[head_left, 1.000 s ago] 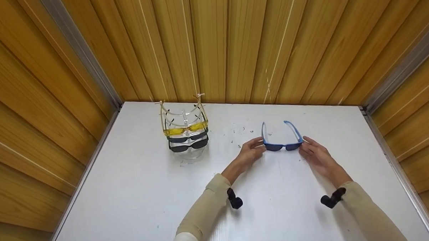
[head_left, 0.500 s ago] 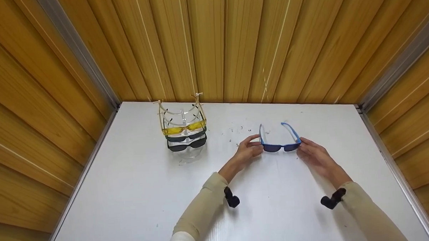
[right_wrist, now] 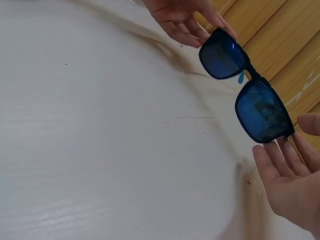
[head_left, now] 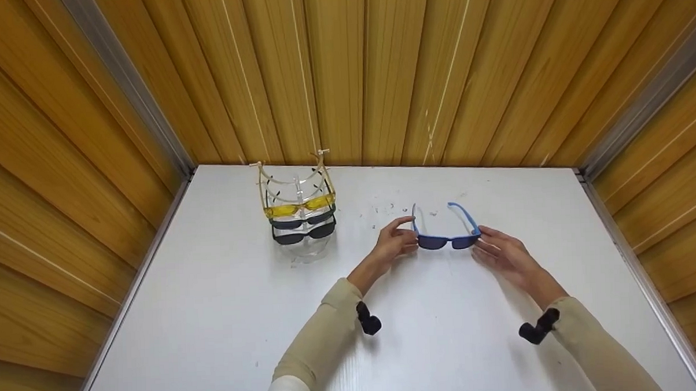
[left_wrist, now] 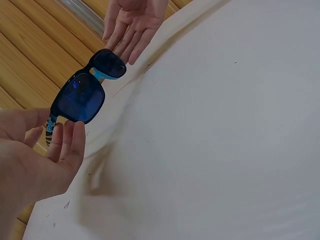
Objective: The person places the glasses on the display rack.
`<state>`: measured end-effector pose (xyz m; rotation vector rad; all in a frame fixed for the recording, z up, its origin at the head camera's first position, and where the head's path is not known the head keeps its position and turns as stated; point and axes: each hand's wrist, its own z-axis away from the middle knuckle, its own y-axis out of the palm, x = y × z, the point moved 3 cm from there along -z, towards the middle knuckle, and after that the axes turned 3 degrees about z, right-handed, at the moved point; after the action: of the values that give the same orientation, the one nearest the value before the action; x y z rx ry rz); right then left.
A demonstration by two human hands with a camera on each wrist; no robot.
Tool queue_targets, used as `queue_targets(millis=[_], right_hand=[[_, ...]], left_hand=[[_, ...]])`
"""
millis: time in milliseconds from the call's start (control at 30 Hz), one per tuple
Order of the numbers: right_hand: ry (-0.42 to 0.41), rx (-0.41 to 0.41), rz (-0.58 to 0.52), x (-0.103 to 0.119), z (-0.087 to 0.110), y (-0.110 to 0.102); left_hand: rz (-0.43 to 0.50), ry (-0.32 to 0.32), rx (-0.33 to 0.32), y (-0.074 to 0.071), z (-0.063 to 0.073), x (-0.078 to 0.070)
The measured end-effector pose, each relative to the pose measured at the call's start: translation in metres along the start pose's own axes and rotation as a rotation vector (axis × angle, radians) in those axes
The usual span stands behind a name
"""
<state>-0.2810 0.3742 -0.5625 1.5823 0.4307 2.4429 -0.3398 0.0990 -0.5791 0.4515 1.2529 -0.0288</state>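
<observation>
A pair of blue sunglasses (head_left: 449, 242) with dark lenses is held above the white table, its temples unfolded and pointing away from me. My left hand (head_left: 395, 240) pinches the left hinge end, thumb and fingers about the temple; the left wrist view shows this left hand (left_wrist: 45, 155) near a patterned temple. At the other end, my right hand (head_left: 509, 256) holds the frame's right corner. Seen from the right wrist, the fingers of the right hand (right_wrist: 295, 180) lie under the lens edge, with the thumb close to the corner.
To the left stands a clear display stand (head_left: 300, 188) bearing yellow glasses (head_left: 300, 207) above two pairs of dark sunglasses (head_left: 305, 234). Small marks dot the white table (head_left: 213, 316). Wood-patterned walls (head_left: 344, 74) enclose the back and sides.
Both hands have carried the blue sunglasses a little to the left and slightly nearer to me. The stand with its glasses stays in place.
</observation>
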Motion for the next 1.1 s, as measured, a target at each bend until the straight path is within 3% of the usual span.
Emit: queue_targets(millis=[300,533,1100], right_hand=[[0.034,-0.009,-0.001,0.004,0.007,0.013],[0.009,0.017,0.056,0.000,0.013,0.026],[0.018,0.120,0.083,-0.014,0.015,0.058]], left_hand=[[-0.043,0.017,0.092,-0.019,0.008,-0.011],[0.036,-0.007,0.169,-0.035,0.016,-0.015],[0.175,-0.043,0.272,-0.072,0.047,-0.015]])
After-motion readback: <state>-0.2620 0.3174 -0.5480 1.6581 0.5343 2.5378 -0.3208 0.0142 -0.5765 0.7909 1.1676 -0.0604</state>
